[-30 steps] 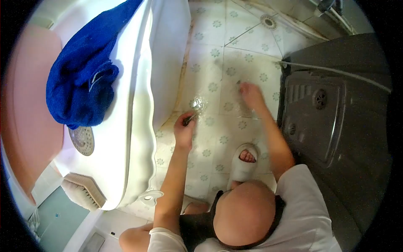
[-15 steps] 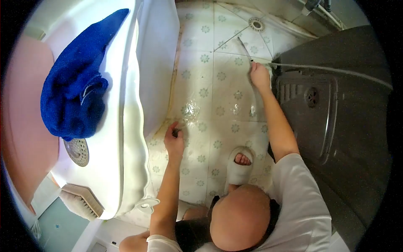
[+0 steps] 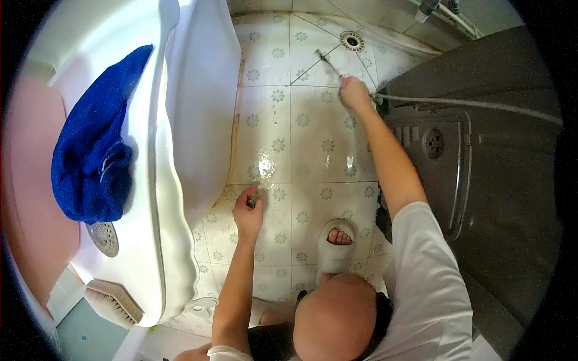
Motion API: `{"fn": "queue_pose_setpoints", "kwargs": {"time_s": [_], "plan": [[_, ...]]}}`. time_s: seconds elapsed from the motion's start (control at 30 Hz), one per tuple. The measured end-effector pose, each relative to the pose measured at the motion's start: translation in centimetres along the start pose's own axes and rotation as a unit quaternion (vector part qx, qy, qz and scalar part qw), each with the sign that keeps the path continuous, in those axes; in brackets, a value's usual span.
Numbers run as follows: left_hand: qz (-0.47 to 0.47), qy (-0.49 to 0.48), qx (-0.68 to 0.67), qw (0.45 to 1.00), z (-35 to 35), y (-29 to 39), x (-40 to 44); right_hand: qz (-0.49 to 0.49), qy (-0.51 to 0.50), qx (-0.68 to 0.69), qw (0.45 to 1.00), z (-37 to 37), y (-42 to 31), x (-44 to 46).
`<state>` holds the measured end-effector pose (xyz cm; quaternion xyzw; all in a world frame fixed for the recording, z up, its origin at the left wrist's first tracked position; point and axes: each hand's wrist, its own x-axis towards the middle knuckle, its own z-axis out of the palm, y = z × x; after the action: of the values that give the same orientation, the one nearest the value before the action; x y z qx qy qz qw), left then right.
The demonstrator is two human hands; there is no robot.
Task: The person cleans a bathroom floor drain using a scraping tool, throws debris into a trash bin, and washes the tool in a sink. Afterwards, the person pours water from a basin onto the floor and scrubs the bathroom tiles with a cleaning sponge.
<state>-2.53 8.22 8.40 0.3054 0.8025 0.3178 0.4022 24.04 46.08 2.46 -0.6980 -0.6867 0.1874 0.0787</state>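
Right hand [image 3: 355, 94] has moved nearer the floor drain [image 3: 352, 41] than one second earlier, its grip closed around a thin tool [image 3: 328, 62] whose dark tip lies over the tiled floor [image 3: 307, 120] near the drain. Left hand [image 3: 247, 216], beside the white fixture [image 3: 198, 120], curls its grip around a small dark object [image 3: 252, 200], too indistinct to identify.
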Motion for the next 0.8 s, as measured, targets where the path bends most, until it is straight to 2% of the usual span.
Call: {"fn": "queue_pose_setpoints", "kwargs": {"time_s": [0.07,0.2,0.4,0.5,0.6,0.7,0.8], "plan": [[0.018,0.007,-0.023,1.000,0.3,-0.6,0.0,0.046,0.019,-0.001,0.999,-0.2,0.1,2.9],[-0.006,0.005,-0.037,0.999,0.4,-1.1,-0.2,0.174,0.041,0.019,0.984,-1.2,-0.3,6.1],[-0.009,-0.003,-0.030,1.000,0.9,-1.3,0.0,0.305,0.116,0.153,0.933,-1.5,-0.9,7.3],[-0.021,-0.006,-0.050,0.999,1.2,-0.7,0.0,0.295,0.067,0.236,0.924,0.3,0.5,10.0],[-0.021,-0.020,-0.053,0.998,2.3,-0.7,0.2,0.156,0.072,0.106,0.979,-0.2,0.7,9.1],[-0.025,-0.038,-0.040,0.998,2.4,0.8,0.2,0.205,0.052,0.073,0.975,-2.3,0.1,8.5],[-0.024,-0.038,-0.066,0.997,2.4,1.2,0.2,0.213,0.125,0.196,0.949,-0.2,2.9,10.3]]}}
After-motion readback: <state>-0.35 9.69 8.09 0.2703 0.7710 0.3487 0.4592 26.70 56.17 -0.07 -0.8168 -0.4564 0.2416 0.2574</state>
